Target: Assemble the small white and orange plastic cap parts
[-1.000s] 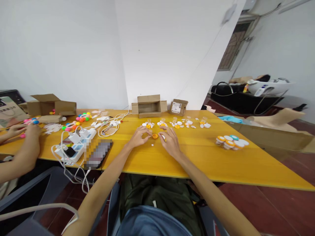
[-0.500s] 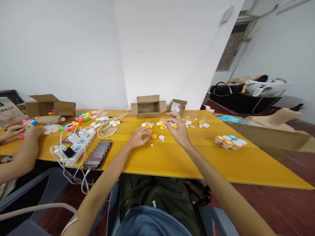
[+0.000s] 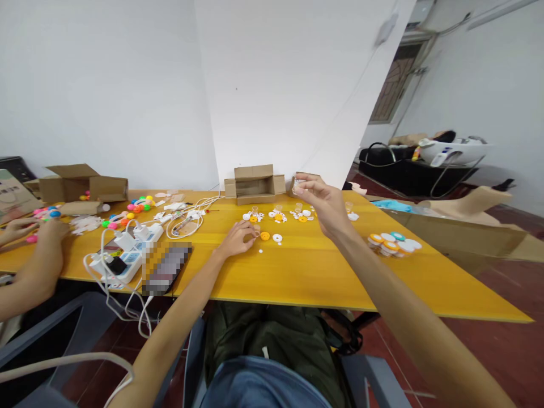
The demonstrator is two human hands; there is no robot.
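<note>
My left hand (image 3: 238,238) rests on the yellow table, its thumb and fingers closed around a small clear plastic cup (image 3: 256,230). Just right of it lie an orange disc (image 3: 265,236) and a white disc (image 3: 277,238), with a tiny white piece (image 3: 260,251) nearer me. Raised above the table, my right hand (image 3: 318,198) has thumb and fingers pinched together. What they hold is hard to make out against the box label behind. Small piles of white bits, clear cups and orange discs (image 3: 302,219) stretch along beyond my hands.
Open cardboard boxes (image 3: 255,190) stand by the wall. Capped orange, white and teal containers (image 3: 389,241) cluster at right. On the left are a power strip (image 3: 136,252), cables, a blurred phone (image 3: 168,266), colourful beaded rings (image 3: 142,203) and another person's hands (image 3: 53,229).
My right hand has risen and moved right, away from the piles, with its fingers now pinched in front of the small box. The left hand stays at the clear cup.
</note>
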